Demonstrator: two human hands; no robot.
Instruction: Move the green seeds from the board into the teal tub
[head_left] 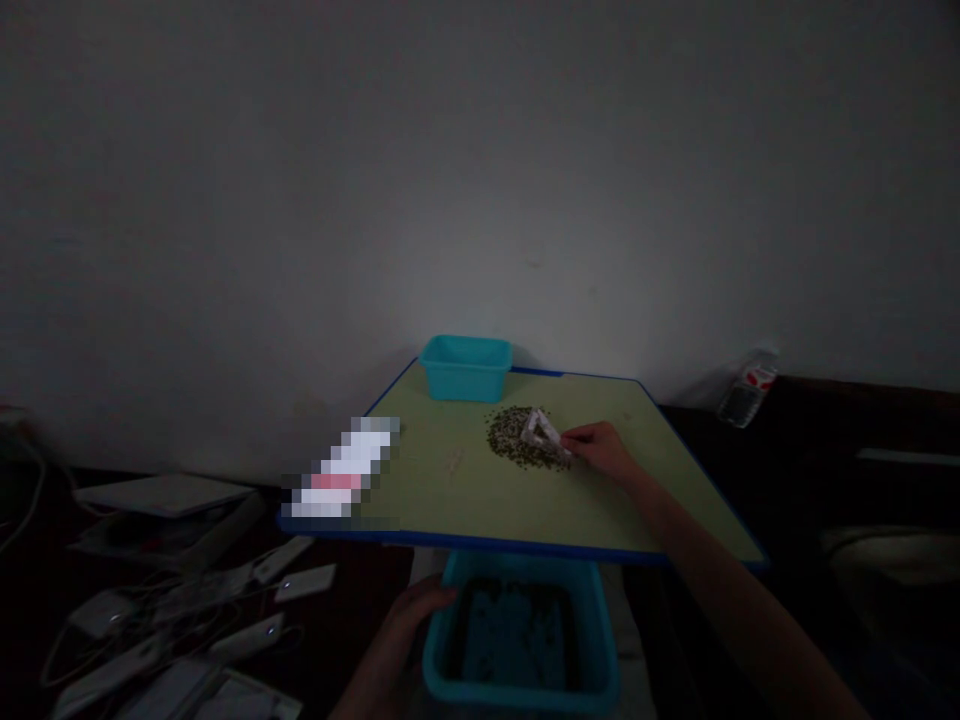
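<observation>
My right hand reaches over the board and pinches a small whitish, roughly triangular piece, perhaps paper or plastic. That piece lies on a spread of small dark and pale grains at the middle of the board. Below the board's near edge, my left hand grips the left rim of a turquoise plastic basin. Dark bits cling along the inner edges of that basin's bottom. The left fingers are partly hidden behind its wall.
The pale green board has blue edging. A second turquoise basin stands at its back left, and a blurred-out white object lies on its left side. Power strips with cables lie at lower left. A plastic bottle is beyond the right edge.
</observation>
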